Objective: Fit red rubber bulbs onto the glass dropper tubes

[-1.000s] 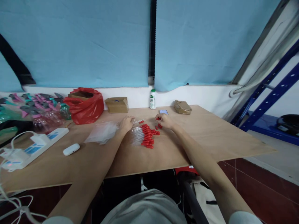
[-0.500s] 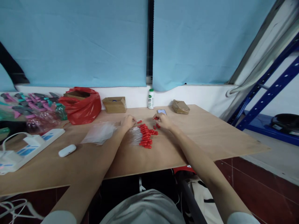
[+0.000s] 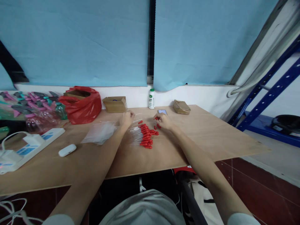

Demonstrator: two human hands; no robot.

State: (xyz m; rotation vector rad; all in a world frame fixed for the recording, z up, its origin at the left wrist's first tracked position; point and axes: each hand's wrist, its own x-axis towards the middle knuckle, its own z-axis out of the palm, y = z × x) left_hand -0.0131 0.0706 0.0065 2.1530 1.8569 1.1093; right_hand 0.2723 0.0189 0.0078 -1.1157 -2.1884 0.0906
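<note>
Glass droppers with red rubber bulbs (image 3: 146, 137) lie in a pile on the table, clear tubes (image 3: 137, 133) to the left and bulbs to the right. My left hand (image 3: 127, 119) is above the pile's far left side, its fingers pinched on a thin clear glass tube (image 3: 138, 114) that points right. One dropper with a red bulb (image 3: 140, 122) lies just below that tube. Across from it, my right hand (image 3: 163, 120) is closed on small red rubber bulbs; how many is hidden. Loose red bulbs (image 3: 158, 126) lie on the table beneath it.
Clear plastic bags (image 3: 99, 132) and a white earbud case (image 3: 67, 150) lie to the left, near a power strip (image 3: 50, 136). Along the wall stand a red plastic bag (image 3: 85, 109), cardboard boxes (image 3: 114, 104), a white bottle (image 3: 151, 99) and a phone (image 3: 162, 112).
My left hand has risen slightly away from the pile, and a clear tube now shows at its fingertips. The red-bulbed dropper near it lies on the pile. My right hand stays nearly still.
</note>
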